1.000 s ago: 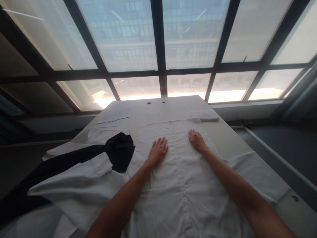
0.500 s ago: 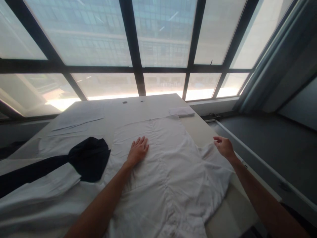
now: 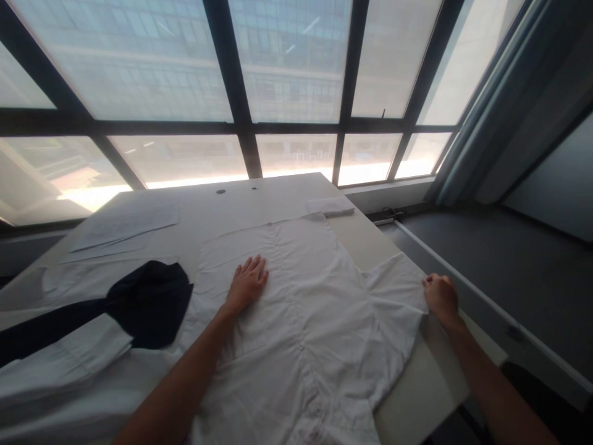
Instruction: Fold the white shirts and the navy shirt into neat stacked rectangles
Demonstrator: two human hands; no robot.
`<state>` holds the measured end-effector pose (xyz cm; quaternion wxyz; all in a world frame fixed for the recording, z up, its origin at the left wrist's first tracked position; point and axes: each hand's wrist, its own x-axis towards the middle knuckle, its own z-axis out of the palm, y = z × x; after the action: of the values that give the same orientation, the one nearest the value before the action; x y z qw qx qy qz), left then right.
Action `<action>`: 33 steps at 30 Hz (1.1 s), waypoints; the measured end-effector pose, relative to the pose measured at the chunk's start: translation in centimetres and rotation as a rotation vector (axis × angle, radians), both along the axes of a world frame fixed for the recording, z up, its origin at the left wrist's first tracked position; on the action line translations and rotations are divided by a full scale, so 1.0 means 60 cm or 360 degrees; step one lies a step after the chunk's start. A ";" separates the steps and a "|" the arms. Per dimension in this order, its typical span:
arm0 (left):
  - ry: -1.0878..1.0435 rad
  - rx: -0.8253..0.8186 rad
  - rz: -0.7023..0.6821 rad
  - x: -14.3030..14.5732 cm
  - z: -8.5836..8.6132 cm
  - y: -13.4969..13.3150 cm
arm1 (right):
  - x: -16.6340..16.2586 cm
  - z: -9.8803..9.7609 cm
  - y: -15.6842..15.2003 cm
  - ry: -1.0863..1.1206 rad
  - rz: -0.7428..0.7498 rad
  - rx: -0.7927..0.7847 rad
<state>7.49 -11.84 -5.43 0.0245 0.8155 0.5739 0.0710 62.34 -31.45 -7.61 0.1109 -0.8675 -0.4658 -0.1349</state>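
Observation:
A white shirt (image 3: 282,309) lies spread on the white table, its buttoned front facing up and its hem toward the window. My left hand (image 3: 249,282) rests flat on the shirt beside the button placket, fingers stretched out. At the right side, my right hand (image 3: 441,298) pinches the cuff end of the short sleeve (image 3: 396,281), which is drawn out sideways past the table's edge. Some creases run across the shirt's body and near the shoulder.
Left of the shirt lies a dark navy cloth (image 3: 151,303) on more white fabric (image 3: 83,377). Paper sheets (image 3: 125,225) sit at the table's far left, and a folded white stack (image 3: 330,206) at its far right. A white rail (image 3: 467,303) runs along the right; windows stand behind.
My right hand has moved outward to the right and toward me, pulling the sleeve flatter and straighter. The left hand stays on the shirt. The view has shifted slightly right.

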 end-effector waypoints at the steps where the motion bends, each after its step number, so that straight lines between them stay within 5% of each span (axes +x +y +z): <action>1: -0.0004 0.0001 0.0000 0.000 0.000 0.000 | -0.001 -0.001 0.000 0.0003 0.0001 0.0001; 8: -0.0036 0.0014 0.0005 0.001 -0.003 -0.001 | -0.007 0.013 0.000 0.0087 0.0032 0.0099; 13: -0.0054 0.0009 -0.0008 0.001 -0.004 -0.001 | -0.039 0.097 0.019 0.0160 0.0080 0.0478; 19: -0.0068 0.0015 -0.0008 0.000 -0.007 0.000 | -0.223 0.187 0.062 0.0214 0.0582 0.0557; 23: -0.0070 0.0015 -0.0007 0.000 -0.007 -0.001 | -0.383 0.177 0.049 0.0444 0.1098 0.0309; 26: -0.0079 0.0007 -0.0007 0.000 -0.005 -0.002 | -0.441 0.156 0.023 0.0678 0.1468 0.0182; 29: -0.0080 -0.0003 -0.0013 0.001 -0.003 -0.003 | -0.415 0.140 0.020 0.0729 0.1441 0.0282; 33: -0.0080 -0.0009 -0.0008 0.002 -0.002 -0.002 | -0.286 0.118 0.051 0.0512 0.0893 0.0446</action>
<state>7.62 -11.98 -5.56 0.0414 0.8149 0.5711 0.0897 45.16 -28.37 -0.52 0.3335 -0.6921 -0.6397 -0.0234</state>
